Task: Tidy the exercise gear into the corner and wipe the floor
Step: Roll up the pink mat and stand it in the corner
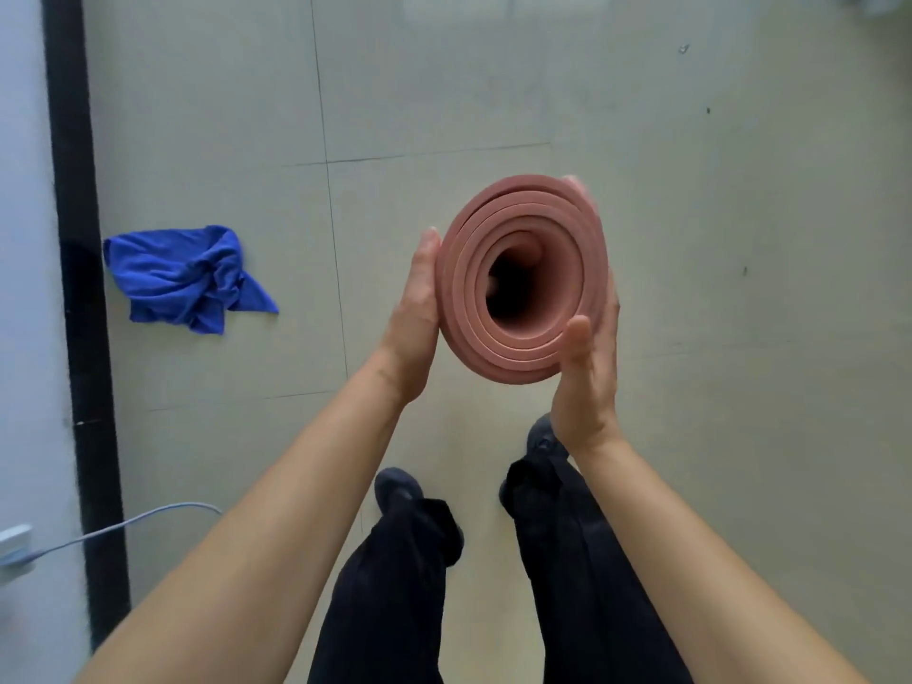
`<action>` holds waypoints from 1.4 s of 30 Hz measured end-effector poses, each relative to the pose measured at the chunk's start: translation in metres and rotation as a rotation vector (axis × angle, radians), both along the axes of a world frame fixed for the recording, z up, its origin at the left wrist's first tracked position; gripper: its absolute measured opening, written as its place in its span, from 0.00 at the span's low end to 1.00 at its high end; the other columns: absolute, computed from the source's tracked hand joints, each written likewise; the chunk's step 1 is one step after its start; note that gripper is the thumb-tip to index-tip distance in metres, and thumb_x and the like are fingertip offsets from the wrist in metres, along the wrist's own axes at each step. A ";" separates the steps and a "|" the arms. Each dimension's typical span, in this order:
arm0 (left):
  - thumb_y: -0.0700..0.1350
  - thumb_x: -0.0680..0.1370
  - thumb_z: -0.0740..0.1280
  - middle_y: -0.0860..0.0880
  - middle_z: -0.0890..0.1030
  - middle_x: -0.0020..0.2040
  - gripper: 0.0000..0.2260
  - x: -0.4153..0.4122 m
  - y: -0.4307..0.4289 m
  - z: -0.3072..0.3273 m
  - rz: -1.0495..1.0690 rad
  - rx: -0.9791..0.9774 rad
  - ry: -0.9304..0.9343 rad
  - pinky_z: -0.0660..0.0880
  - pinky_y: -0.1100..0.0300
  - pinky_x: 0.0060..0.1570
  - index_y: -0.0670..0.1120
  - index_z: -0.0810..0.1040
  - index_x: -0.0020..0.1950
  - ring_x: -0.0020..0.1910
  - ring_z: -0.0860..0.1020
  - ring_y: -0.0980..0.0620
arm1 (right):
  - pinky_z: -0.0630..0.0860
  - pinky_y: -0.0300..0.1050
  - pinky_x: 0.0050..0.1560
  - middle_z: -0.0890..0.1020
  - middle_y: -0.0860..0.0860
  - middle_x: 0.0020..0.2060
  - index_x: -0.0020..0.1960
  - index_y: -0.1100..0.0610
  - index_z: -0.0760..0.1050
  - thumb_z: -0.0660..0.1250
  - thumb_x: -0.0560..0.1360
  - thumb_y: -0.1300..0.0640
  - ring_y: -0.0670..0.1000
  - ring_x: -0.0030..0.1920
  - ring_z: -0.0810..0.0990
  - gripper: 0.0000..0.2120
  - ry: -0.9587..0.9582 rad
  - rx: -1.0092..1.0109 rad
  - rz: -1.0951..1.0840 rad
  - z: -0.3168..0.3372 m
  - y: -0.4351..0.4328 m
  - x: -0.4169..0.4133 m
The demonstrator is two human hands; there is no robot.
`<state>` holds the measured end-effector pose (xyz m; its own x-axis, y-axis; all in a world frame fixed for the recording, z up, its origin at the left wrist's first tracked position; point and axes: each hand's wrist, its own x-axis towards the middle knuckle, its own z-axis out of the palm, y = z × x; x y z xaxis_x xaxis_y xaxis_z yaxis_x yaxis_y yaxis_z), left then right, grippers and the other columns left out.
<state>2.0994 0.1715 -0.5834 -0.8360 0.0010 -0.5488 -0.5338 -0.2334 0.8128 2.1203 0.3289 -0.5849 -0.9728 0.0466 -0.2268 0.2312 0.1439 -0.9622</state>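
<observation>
The mat is held end-on between the two hands, with the left hand flat against its left side and the right hand on its right (thumb over the near rim). Left of it, a cloth lies on the floor, touching the skirting. Nearer, a cable runs out from the left wall. The shoes stand nearer than the mat.
</observation>
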 end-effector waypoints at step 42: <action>0.31 0.71 0.62 0.45 0.84 0.53 0.29 -0.071 0.033 0.197 0.137 -0.319 -0.019 0.79 0.51 0.52 0.53 0.73 0.68 0.52 0.82 0.47 | 0.74 0.48 0.68 0.79 0.45 0.61 0.80 0.51 0.55 0.65 0.74 0.59 0.45 0.60 0.80 0.38 -0.333 0.078 0.608 0.184 0.065 -0.170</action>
